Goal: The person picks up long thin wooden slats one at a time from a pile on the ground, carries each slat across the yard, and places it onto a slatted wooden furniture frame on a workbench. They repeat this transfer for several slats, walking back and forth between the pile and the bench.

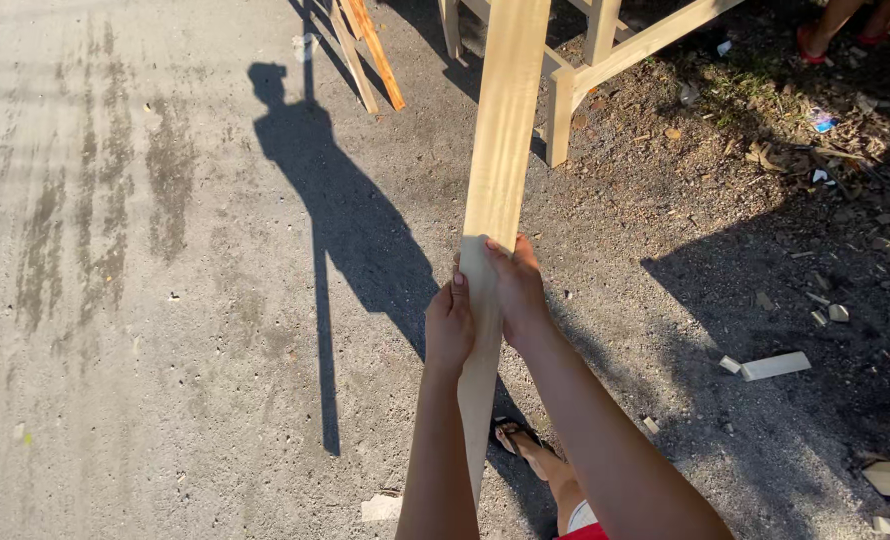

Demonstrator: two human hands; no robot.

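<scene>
Two hands: a long pale plank [497, 150] is gripped by both, seen from above; the hands sit side by side, almost touching, at about the middle of its visible length
Left hand [449, 325]: closed on the plank's left edge; fingers are wrapped behind it and the thumb is laid on the front face
Right hand [518, 290]: clamped on the plank's right edge, slightly higher than the left; fingertips are curled over the front face
Plank: held upright and slightly tilted, running from below the forearms up to the top of the view; its lower end is hidden between the arms; its grain is lit by strong sun
Foot [525, 445]: one sandalled foot is seen on the ground just right of the plank's lower part
Ground [145, 300]: grey, rough, sunlit pavement on the left; dirt strewn with wood chips on the right
Shadow [335, 220]: a long figure's shadow is cast across the pavement, left of the plank
Frame [605, 60]: a pale wooden frame with legs is stood behind the plank, at top
Offcut [775, 365]: a short pale block is lying on the dirt, well to the right of the hands
Another person: two feet [845, 30] in red sandals are seen at the top right corner, in shade
</scene>
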